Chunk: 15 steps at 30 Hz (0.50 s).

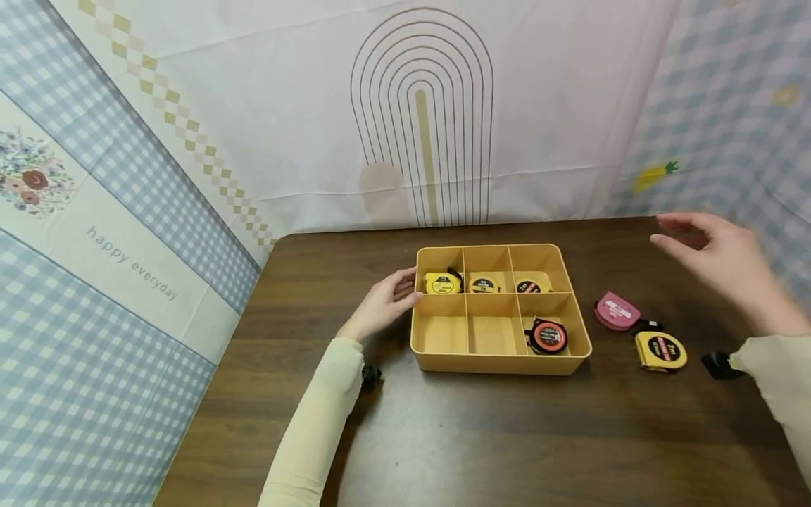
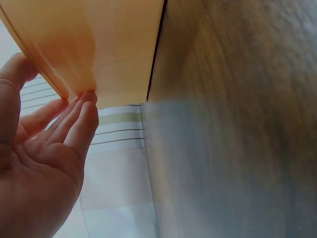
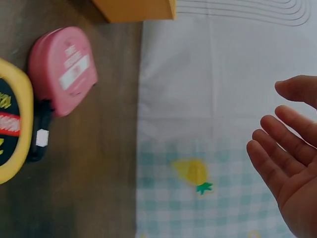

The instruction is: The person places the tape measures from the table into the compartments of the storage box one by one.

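Observation:
At its left side, my left hand [image 1: 383, 303] holds a tan divided organizer box [image 1: 494, 364], thumb at the rim and fingers against the outer wall [image 2: 119, 54]. Yellow tape measures [image 1: 442, 283] sit one in each back compartment. A red-and-black tape measure [image 1: 548, 336] lies in the front right compartment. To the right of the box, a pink tape measure [image 1: 616, 312] and a yellow-and-black tape measure [image 1: 661, 351] lie on the table. My right hand [image 1: 722, 257] hovers beyond these two, holding nothing, thumb apart from the loosely bent fingers [image 3: 277, 148].
The brown wooden table [image 1: 481, 436] ends at the back against a patterned cloth [image 1: 304, 141]. Another cloth with blue checks [image 1: 95, 282] hangs on the left. The box's front left and front middle compartments [image 1: 493, 331] show bare bottoms.

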### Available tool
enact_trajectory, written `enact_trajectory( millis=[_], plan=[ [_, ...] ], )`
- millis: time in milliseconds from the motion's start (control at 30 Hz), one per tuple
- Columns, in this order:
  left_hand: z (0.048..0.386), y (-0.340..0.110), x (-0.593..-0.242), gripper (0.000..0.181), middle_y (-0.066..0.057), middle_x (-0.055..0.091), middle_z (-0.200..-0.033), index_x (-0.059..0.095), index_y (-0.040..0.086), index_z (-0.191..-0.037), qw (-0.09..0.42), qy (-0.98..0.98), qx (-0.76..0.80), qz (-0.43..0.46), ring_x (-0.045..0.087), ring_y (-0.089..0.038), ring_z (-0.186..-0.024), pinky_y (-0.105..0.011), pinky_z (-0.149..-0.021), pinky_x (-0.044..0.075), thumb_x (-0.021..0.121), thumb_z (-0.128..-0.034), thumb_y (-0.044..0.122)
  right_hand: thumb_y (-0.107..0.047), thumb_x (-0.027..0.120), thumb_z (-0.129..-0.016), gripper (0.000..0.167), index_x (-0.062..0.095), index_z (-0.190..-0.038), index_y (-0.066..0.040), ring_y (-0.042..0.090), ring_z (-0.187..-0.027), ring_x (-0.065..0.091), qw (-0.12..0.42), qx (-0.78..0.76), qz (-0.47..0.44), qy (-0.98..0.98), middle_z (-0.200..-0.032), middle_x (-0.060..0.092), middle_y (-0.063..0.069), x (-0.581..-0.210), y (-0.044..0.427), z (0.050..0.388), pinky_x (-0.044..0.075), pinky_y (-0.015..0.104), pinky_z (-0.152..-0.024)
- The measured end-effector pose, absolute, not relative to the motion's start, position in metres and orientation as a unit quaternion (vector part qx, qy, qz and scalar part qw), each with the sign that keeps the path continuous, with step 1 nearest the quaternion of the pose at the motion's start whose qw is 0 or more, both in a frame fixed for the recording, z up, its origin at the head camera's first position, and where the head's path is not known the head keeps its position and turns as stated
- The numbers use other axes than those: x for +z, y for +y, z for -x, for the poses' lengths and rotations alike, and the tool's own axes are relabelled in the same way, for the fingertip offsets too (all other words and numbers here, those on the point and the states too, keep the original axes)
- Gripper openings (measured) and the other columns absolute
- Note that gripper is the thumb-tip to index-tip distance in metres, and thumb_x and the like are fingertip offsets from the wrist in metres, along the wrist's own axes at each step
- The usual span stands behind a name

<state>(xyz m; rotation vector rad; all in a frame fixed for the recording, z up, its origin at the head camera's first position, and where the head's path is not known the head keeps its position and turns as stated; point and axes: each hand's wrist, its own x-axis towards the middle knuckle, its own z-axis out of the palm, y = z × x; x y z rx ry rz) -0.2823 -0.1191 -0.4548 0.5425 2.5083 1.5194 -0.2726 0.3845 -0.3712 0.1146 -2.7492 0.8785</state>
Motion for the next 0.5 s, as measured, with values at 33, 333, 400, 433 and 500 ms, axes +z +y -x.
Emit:
enact_trajectory(
  millis=[33, 333, 400, 433, 500],
  plan=[
    [0.283, -0.118, -0.455, 0.059, -0.016, 0.051, -0.148, 0.043, 0.003, -0.151, 0.079, 0.839, 0.507, -0.181, 0.053, -0.025, -0.133, -0.034, -0.107, 0.045, 0.066, -0.0998, 0.022, -0.045, 0.062, -0.099, 0.059, 0.058, -0.139, -0.003, 0.012, -0.099, 0.061, 0.116, 0.297, -0.034, -0.947, -0.131, 0.059, 0.026, -0.374, 0.385, 0.272, 0.046, 0.023, -0.07],
    [0.284, -0.117, -0.454, 0.059, -0.018, 0.052, -0.147, 0.043, 0.001, -0.15, 0.078, 0.837, 0.51, -0.183, 0.054, -0.027, -0.132, -0.035, -0.107, 0.045, 0.067, -0.099, 0.018, -0.05, 0.062, -0.097, 0.07, 0.05, -0.143, 0.001, 0.046, -0.113, 0.052, 0.041, 0.295, -0.046, -0.953, -0.132, 0.054, 0.029, -0.407, 0.396, 0.268, 0.043, 0.059, -0.083],
    [0.284, -0.117, -0.454, 0.059, -0.018, 0.051, -0.147, 0.043, 0.001, -0.15, 0.079, 0.837, 0.509, -0.184, 0.053, -0.026, -0.133, -0.034, -0.108, 0.045, 0.067, -0.0992, 0.019, -0.051, 0.063, -0.097, 0.072, 0.048, -0.144, 0.002, 0.048, -0.116, 0.051, 0.026, 0.292, -0.052, -0.955, -0.134, 0.052, 0.03, -0.412, 0.398, 0.268, 0.042, 0.062, -0.085],
    [0.284, -0.117, -0.454, 0.059, -0.017, 0.051, -0.147, 0.043, 0.002, -0.15, 0.079, 0.838, 0.509, -0.182, 0.053, -0.026, -0.133, -0.034, -0.107, 0.045, 0.067, -0.0992, 0.019, -0.051, 0.063, -0.097, 0.074, 0.047, -0.144, 0.003, 0.05, -0.118, 0.049, 0.016, 0.294, -0.056, -0.954, -0.136, 0.049, 0.032, -0.415, 0.398, 0.269, 0.04, 0.065, -0.087],
    [0.283, -0.118, -0.454, 0.058, -0.017, 0.052, -0.146, 0.044, 0.002, -0.15, 0.078, 0.839, 0.508, -0.18, 0.054, -0.025, -0.132, -0.033, -0.107, 0.045, 0.067, -0.0993, 0.019, -0.052, 0.063, -0.096, 0.078, 0.044, -0.146, 0.004, 0.052, -0.121, 0.046, -0.003, 0.29, -0.062, -0.955, -0.139, 0.046, 0.033, -0.418, 0.398, 0.271, 0.039, 0.068, -0.09]
  ],
)
